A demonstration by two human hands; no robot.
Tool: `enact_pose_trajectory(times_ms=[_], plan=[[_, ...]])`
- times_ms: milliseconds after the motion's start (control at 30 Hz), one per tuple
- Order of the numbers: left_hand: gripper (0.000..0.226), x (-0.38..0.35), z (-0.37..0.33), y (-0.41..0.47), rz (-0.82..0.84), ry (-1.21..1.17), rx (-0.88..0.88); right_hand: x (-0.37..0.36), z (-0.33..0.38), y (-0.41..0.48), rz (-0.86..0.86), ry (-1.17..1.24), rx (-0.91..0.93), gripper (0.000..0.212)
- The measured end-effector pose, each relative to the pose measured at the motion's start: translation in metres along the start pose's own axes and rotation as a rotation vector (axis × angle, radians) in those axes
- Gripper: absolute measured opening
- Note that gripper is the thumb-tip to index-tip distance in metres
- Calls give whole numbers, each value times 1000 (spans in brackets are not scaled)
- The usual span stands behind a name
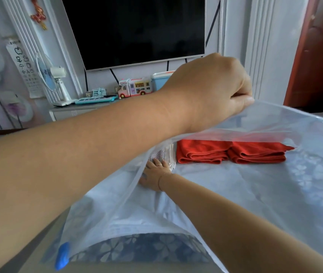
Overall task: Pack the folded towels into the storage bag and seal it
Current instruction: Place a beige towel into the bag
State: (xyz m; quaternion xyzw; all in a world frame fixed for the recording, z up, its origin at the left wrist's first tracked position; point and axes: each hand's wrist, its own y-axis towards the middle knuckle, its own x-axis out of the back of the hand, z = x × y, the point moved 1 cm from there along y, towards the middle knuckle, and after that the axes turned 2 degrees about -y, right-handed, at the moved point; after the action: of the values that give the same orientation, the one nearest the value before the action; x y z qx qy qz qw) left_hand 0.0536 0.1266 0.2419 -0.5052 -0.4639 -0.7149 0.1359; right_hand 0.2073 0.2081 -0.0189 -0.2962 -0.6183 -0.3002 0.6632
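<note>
Head view: nearest, a blue clip (63, 257) sits on the near left corner of the bag (294, 123), beside its open mouth. The bag is clear plastic and lies on a floral sheet (147, 251), which shows bare just in front of the mouth.

The right forearm goes in through the mouth. The right hand (154, 178) lies inside the bag on its lower layer, fingers straight and slightly spread, holding nothing. Its fingertips touch a patterned towel (161, 154) folded against the bag's left side. A ring and a thin bracelet show on this hand.

Just right of the patterned towel, two red towels (231, 153) lie folded side by side, touching each other, deep inside the bag. Their folded edges face the mouth.

Above the red towels, the left hand (212, 87) holds the bag's upper layer up off the lower one. Its fingers are curled and pinch the plastic near the edge, so the mouth gapes wide. The left forearm crosses over the bag's left side.

Beyond the bag, a cabinet carries a toy bus (135, 86) and a small fan (52, 75). A dark TV (137, 28) hangs above the toy bus. A brown door (318, 52) stands past the bag's far right corner.
</note>
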Motion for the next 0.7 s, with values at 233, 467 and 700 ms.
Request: enact_pose_trajectory(times_ms=[233, 467, 700], plan=[[26, 6, 2, -1, 17, 13, 5, 6, -6, -6, -50, 11, -3, 56], [28, 2, -4, -10, 34, 45, 5, 8, -1, -23, -53, 152, 45, 58], [26, 2, 4, -11, 2, 19, 11, 4, -13, 5, 23, 142, -50, 69]])
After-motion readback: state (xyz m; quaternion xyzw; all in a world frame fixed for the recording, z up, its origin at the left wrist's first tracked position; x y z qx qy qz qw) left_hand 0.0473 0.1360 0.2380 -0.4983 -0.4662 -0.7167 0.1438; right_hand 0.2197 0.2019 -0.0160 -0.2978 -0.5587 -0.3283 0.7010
